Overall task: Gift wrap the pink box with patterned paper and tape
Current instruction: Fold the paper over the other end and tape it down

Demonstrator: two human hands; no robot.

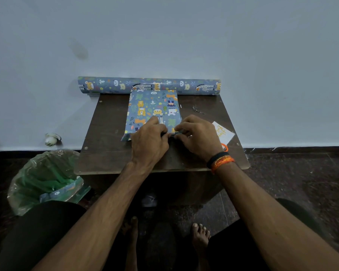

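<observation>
— Wrapping nearly finished? Where's the box (pixel 154 112)?
— Mid-table, papered. I've got my left hand (pixel 149 141) and right hand (pixel 199 136) pinching its near end flap; taping remains.

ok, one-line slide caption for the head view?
Both hands fold the near end flap of the wrapped box on a dark table.

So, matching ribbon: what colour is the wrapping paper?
Blue wrapping paper with cartoon animals, head view.
</observation>
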